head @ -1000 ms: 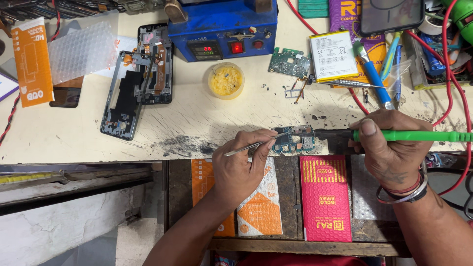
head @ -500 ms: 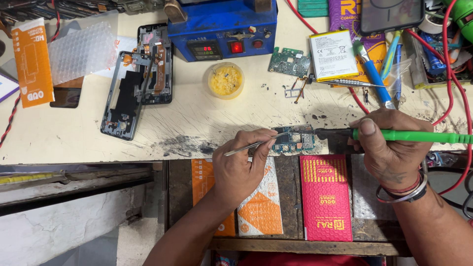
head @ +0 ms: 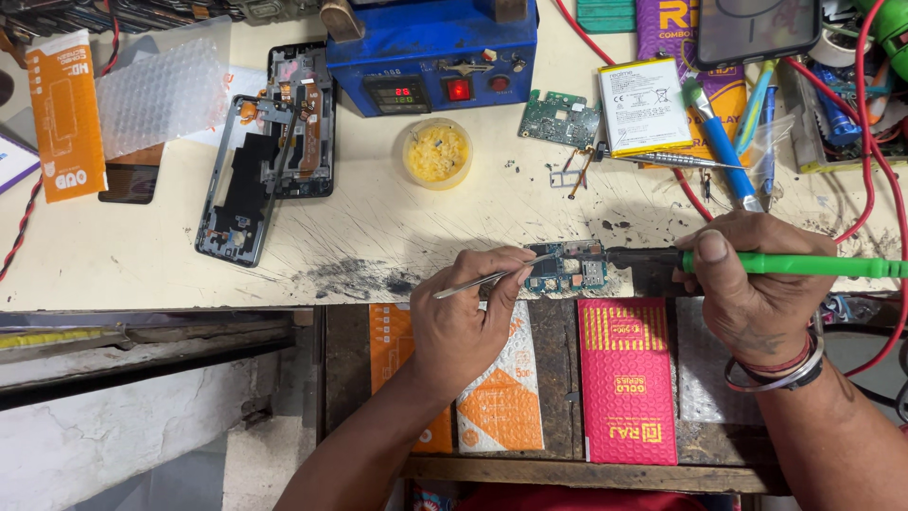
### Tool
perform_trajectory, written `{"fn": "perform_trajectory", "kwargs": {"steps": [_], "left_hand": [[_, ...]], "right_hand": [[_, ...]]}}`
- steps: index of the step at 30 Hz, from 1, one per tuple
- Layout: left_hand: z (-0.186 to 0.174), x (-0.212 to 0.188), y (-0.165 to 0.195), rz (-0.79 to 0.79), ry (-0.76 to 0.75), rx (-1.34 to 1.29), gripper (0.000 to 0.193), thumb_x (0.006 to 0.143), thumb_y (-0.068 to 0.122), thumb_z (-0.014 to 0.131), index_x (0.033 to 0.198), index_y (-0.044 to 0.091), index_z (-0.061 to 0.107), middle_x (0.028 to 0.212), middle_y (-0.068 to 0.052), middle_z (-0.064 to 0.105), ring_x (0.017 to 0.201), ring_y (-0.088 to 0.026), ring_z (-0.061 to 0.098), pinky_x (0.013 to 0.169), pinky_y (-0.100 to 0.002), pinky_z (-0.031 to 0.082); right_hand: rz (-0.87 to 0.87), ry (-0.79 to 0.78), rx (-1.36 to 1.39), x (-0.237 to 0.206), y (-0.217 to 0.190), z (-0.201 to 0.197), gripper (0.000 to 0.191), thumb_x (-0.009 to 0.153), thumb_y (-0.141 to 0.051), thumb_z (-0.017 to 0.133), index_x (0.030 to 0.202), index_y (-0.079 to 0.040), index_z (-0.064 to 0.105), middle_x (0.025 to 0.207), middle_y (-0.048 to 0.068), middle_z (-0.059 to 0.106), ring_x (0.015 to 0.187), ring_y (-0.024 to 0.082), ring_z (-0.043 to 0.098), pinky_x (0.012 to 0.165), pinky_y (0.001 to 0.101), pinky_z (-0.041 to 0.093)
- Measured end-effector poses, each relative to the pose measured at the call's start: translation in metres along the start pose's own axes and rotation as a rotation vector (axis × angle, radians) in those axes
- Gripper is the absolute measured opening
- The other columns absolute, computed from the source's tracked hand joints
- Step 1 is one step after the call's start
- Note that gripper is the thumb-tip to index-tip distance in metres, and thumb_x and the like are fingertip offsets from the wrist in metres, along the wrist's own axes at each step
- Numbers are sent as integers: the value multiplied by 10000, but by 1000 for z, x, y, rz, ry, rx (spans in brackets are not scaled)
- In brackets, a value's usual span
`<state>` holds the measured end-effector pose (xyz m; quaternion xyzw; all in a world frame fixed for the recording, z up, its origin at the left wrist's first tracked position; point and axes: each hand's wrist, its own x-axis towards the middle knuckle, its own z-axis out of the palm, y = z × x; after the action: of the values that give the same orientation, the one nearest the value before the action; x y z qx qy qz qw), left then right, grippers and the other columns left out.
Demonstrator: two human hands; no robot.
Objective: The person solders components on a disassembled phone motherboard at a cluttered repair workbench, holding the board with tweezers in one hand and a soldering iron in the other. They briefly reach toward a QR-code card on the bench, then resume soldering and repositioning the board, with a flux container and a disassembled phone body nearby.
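- Circuit board (head: 567, 268) is what we work on; it lies at the near edge of our bench (head: 397, 237), between our two hands, close to the drop onto the lower shelf.
- Largest near us is the blue heater station (head: 430, 52) at the back, well apart from the work; the open phone frame (head: 270, 151) lies to its left and needs no moving.
- Our right hand (head: 752, 284) is closed around the green iron (head: 794, 265), thumb pressed on top, its dark tip laid against the board's right end.
- Our left hand (head: 468, 317) is pinched narrow on the tweezers (head: 492, 277), their points touching the board's left part.
- To do this well, we judge it best to rest both wrists on the bench edge, keep the tweezers pressing the board flat, and bring the tip in low and steady, so the small board does not slide off the edge.
- Open room lies on the bare, scratched top just behind the board; to the right the red wires (head: 865, 170) and the pens crowd the iron's handle, so we should swing it little.
- Smaller things, the yellow paste pot (head: 435, 153), the battery (head: 643, 104) and a second board (head: 560, 118), sit farther back, clear of our hands.
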<state>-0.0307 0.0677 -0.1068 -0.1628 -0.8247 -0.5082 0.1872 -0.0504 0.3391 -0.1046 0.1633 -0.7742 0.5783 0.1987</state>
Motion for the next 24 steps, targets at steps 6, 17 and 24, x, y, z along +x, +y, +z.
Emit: {"fn": "perform_trajectory", "kwargs": {"steps": [6, 17, 24], "left_hand": [[1, -1, -2, -5, -16, 36, 154, 1012, 122, 707, 1059, 74, 568, 1056, -81, 784, 1000, -193, 797, 829, -311, 662], [0, 0, 0, 1, -3, 21, 154, 1007, 103, 713, 1058, 65, 572, 1060, -84, 783, 1003, -201, 796, 841, -318, 654], [-1, 1, 2, 10, 1, 14, 158, 1007, 100, 715, 1058, 63, 570, 1060, -86, 781, 1007, -203, 795, 849, -317, 653]], "right_hand": [[-9, -7, -17, 0, 0, -1, 385, 1145, -258, 669, 892, 32, 647, 738, 83, 668, 552, 92, 627, 497, 212, 490], [-13, -14, -20, 0, 0, -1, 388, 1141, -259, 664, 877, 24, 646, 720, 75, 662, 531, 88, 614, 480, 209, 473], [7, 1, -10, -1, -2, 0, 386, 1140, -251, 670, 875, 28, 643, 731, 80, 665, 533, 89, 611, 476, 209, 475]]}}
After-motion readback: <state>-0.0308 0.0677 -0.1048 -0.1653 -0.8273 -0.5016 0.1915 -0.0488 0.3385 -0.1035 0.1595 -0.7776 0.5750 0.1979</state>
